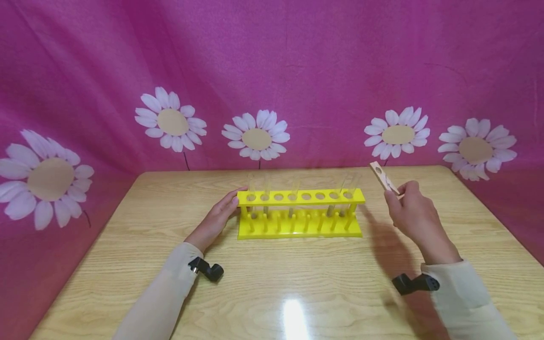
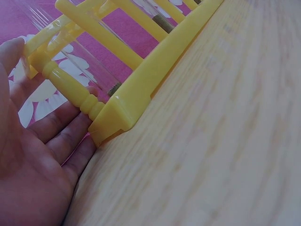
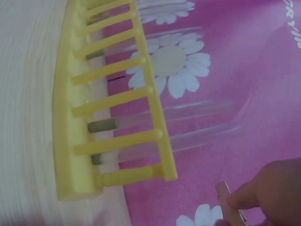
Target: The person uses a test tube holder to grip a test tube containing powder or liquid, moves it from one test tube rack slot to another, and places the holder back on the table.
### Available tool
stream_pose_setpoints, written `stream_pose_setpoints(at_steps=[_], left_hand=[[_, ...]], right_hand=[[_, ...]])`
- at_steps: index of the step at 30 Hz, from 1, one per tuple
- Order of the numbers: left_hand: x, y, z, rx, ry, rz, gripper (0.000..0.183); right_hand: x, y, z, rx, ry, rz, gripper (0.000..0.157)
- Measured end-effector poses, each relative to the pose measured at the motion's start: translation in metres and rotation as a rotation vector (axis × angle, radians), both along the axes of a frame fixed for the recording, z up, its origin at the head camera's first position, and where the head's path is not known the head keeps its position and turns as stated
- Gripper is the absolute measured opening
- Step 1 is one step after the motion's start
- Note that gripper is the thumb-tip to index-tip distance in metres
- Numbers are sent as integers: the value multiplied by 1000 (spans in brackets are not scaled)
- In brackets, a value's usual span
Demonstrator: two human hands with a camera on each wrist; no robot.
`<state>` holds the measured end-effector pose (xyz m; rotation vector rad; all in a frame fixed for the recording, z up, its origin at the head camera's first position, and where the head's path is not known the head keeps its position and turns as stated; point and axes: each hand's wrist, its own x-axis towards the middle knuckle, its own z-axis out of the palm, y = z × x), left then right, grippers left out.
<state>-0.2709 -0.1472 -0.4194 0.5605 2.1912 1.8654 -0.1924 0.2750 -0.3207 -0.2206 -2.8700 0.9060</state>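
A yellow test tube rack (image 1: 301,230) stands upright on the table. Several clear test tubes (image 1: 294,184) lean in its holes, with some grey-green material (image 3: 103,125) at their bottoms; a few holes in the middle carry no tube. At the rack's left end, my left hand (image 1: 214,218) steadies it, thumb at the front top corner and fingers reaching behind the end post (image 2: 70,87). My right hand (image 1: 418,217) is raised to the right of the rack, apart from it. It pinches a wooden clothespin (image 1: 384,177) between thumb and fingers, the tip pointing up and left.
The wood-grain table (image 1: 263,278) extends in front of and around the rack. Behind it hangs a magenta cloth (image 1: 323,71) printed with white daisies. A black camera mount (image 1: 206,269) sits on the left wrist, another mount (image 1: 414,284) on the right.
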Motion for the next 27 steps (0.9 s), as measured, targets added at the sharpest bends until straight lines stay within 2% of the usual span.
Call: stream_pose_setpoints(at_steps=[9, 16, 27], left_hand=[[0, -1, -1, 5, 5, -5, 56], [0, -1, 0, 3, 5, -1, 56], [1, 0, 1, 22, 0, -1, 57]], right_hand=[[8, -8, 12, 0, 62, -5, 57], [13, -12, 20, 24, 82, -5, 53], [22, -25, 28, -12, 134, 58, 52]])
